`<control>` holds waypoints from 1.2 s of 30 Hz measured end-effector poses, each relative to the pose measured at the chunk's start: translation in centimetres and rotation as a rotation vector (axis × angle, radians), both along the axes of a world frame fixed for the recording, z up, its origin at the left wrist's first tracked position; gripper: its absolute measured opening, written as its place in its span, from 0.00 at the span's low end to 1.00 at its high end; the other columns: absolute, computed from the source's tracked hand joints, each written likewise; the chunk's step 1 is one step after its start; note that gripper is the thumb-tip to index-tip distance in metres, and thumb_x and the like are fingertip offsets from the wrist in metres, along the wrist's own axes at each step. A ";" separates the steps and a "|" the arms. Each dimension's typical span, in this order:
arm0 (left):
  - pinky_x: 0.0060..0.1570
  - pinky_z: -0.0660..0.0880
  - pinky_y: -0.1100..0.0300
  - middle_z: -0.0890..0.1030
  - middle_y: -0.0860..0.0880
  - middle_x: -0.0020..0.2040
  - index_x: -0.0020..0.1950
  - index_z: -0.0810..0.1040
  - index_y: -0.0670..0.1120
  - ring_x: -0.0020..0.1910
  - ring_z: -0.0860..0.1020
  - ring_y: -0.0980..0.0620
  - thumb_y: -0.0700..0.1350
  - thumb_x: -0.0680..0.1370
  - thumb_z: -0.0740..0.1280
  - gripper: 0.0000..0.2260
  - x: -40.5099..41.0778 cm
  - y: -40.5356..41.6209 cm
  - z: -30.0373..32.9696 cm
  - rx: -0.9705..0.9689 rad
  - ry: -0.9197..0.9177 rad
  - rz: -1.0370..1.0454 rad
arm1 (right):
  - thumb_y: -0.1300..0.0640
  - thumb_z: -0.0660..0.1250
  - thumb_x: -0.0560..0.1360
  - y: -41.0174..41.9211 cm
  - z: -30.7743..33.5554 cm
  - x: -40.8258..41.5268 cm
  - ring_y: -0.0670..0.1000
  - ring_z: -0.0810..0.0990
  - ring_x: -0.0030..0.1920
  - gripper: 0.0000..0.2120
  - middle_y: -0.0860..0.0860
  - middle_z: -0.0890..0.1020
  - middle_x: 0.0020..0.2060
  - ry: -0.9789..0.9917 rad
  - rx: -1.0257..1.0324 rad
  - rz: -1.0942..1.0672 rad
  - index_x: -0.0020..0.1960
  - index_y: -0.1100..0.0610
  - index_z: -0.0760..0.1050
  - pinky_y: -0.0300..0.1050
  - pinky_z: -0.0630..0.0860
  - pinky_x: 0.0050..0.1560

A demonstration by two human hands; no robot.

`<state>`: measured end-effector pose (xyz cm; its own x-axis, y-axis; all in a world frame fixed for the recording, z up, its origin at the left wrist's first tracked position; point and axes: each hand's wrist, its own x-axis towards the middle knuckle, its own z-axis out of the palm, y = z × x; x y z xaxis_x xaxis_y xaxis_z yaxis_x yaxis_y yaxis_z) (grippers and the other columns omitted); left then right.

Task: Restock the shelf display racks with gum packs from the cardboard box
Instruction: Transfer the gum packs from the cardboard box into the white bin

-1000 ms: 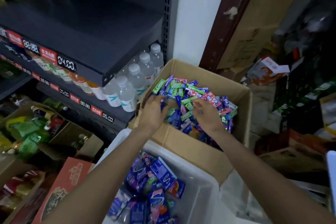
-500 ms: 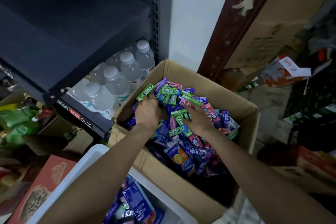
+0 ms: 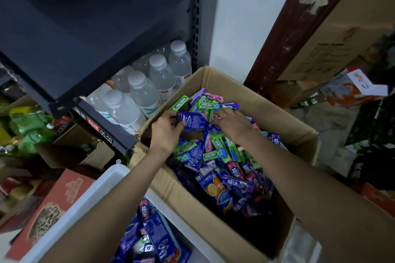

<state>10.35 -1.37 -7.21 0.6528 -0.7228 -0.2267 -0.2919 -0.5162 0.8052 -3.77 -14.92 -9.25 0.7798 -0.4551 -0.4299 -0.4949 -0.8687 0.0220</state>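
An open cardboard box (image 3: 215, 77) holds several green, purple and pink gum packs (image 3: 215, 153) in a loose heap. My left hand (image 3: 165, 132) grips a flat purple gum pack (image 3: 192, 121) just above the heap at the box's left wall. Beside it, my right hand (image 3: 232, 123) reaches into the pile with fingers bent among the green packs; whether it holds one is hidden. The dark shelf (image 3: 70, 34) stands at the left.
Water bottles (image 3: 143, 92) fill the lower shelf level beside the box. A white bin (image 3: 102, 188) with purple packs sits in front. A red carton (image 3: 49, 205) and green bags (image 3: 27, 128) lie left, more cartons (image 3: 333, 34) right.
My left hand has lifted a purple gum pack out of the heap. The camera has moved closer to the box, and my right hand has stayed in the pile.
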 end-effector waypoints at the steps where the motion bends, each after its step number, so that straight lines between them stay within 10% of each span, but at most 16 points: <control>1: 0.47 0.74 0.62 0.80 0.47 0.48 0.59 0.74 0.40 0.45 0.78 0.52 0.39 0.77 0.67 0.12 0.0 0.0 -0.1 -0.003 0.032 0.016 | 0.62 0.61 0.77 -0.4 0.1 0.2 0.54 0.55 0.73 0.25 0.50 0.58 0.74 0.036 0.002 0.012 0.72 0.49 0.64 0.49 0.60 0.68; 19: 0.35 0.73 0.64 0.77 0.50 0.49 0.59 0.73 0.42 0.39 0.75 0.61 0.41 0.76 0.68 0.12 0.1 0.5 -0.5 -0.013 0.094 0.059 | 0.56 0.67 0.74 -1.0 1.4 0.4 0.53 0.63 0.68 0.25 0.48 0.69 0.65 0.127 -0.142 0.221 0.68 0.48 0.64 0.49 0.62 0.63; 27: 0.32 0.73 0.68 0.78 0.51 0.47 0.57 0.73 0.44 0.38 0.75 0.64 0.41 0.77 0.67 0.10 -0.3 0.7 0.2 -0.062 0.116 0.077 | 0.48 0.65 0.75 0.2 0.5 -2.5 0.53 0.74 0.58 0.16 0.51 0.78 0.54 -0.396 -0.005 -0.114 0.60 0.53 0.70 0.48 0.66 0.56; 36: 0.42 0.78 0.62 0.79 0.55 0.44 0.56 0.74 0.46 0.43 0.78 0.61 0.37 0.79 0.63 0.08 -0.1 5.3 3.2 -0.366 0.214 0.120 | 0.58 0.67 0.76 7.7 6.0 -2.2 0.54 0.82 0.48 0.08 0.56 0.81 0.45 -1.117 0.790 -0.926 0.45 0.52 0.67 0.47 0.79 0.48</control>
